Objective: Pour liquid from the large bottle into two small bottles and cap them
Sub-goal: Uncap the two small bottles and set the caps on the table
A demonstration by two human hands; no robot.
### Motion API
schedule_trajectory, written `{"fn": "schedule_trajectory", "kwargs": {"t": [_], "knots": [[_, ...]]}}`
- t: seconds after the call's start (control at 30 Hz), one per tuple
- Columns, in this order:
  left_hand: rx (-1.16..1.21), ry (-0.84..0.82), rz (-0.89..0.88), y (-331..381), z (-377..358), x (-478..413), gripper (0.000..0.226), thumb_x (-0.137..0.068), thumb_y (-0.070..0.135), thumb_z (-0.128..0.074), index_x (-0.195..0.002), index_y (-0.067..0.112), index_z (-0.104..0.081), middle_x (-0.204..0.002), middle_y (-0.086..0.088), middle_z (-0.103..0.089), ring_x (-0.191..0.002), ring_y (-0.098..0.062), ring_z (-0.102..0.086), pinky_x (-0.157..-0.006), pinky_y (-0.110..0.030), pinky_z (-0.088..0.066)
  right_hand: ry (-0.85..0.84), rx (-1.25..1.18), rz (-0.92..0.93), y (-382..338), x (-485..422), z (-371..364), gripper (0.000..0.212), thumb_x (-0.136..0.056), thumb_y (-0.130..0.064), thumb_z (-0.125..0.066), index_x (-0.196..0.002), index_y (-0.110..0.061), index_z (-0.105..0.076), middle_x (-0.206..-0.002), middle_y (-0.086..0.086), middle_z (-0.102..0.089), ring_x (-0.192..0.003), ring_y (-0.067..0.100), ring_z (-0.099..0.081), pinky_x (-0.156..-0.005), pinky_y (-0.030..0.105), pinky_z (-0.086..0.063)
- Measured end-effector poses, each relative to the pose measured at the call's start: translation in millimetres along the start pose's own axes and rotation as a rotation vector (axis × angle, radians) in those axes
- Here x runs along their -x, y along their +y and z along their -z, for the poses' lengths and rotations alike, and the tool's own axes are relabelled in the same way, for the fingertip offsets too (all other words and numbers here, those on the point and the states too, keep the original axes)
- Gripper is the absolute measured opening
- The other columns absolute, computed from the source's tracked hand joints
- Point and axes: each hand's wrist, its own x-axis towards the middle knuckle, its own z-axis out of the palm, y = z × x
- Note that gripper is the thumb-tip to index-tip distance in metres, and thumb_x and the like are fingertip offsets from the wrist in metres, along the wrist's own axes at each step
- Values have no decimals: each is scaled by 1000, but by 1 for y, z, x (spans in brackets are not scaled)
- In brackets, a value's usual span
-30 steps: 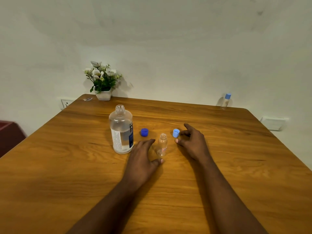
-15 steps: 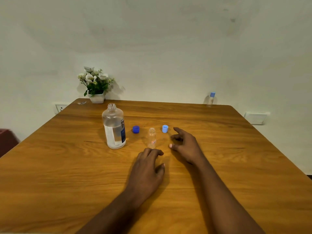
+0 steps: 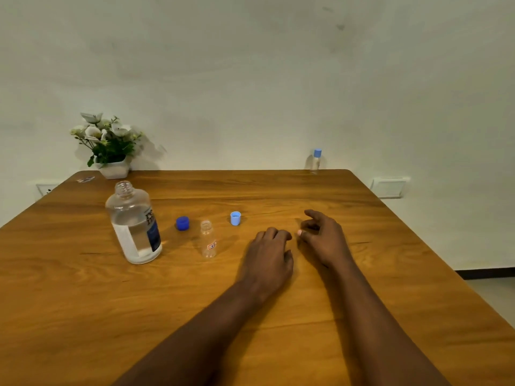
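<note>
While both hands rest empty on the table [image 3: 83,302], no bottle is held and no pouring is under way. The left hand [image 3: 267,254] lies palm down with its fingers loosely curled, gripping nothing; the right hand [image 3: 323,238] sits just beside it, fingers half bent and apart, likewise gripping nothing. The large bottle [image 3: 133,224] stands upright and uncapped to the left, holding clear liquid to roughly two-thirds of its height. Its dark cap [image 3: 182,223] lies between it and the small bottle [image 3: 208,239], which stands open, upright and apparently empty, near but clear of the left hand. A light cap [image 3: 235,218] lies just behind and to the right of the small bottle, open side up. A second small bottle [image 3: 315,160], already capped in light blue, stands at the far right edge of the table, well apart from the rest; whether it holds liquid cannot be told. A potted plant [image 3: 108,146] occupies the far left corner.

Judged from this layout, one small bottle appears finished and the filling of the other has not begun. The next move calls for one hand to steady the small bottle while the other lifts and tilts the large bottle slowly, since the narrow neck leaves little margin for spillage. The light cap then goes on.
</note>
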Motion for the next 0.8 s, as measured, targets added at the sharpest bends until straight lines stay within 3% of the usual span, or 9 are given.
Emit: {"fn": "schedule_trajectory", "kwargs": {"t": [0.37, 0.8], "knots": [[-134, 25, 88, 1, -47, -116, 37, -96, 31, -45, -131, 19, -44, -131, -4, -49, -119, -22, -43, -102, -38, -39, 246, 49, -109, 33, -105, 9, 55, -88, -20, -67, -139, -16, -48, -131, 6, -61, -120, 22, -57, -98, 33, -46], [-141, 78, 53, -20, -97, -253, 37, -94, 29, -45, -129, 16, -45, -128, -8, -52, -117, -25, -46, -99, -41, -42, 289, -15, -99, 56, -261, -6, 69, -81, -10, -70, -143, -10, -41, -134, 12, -58, -121, 30, -56, -97, 38, -46]]}}
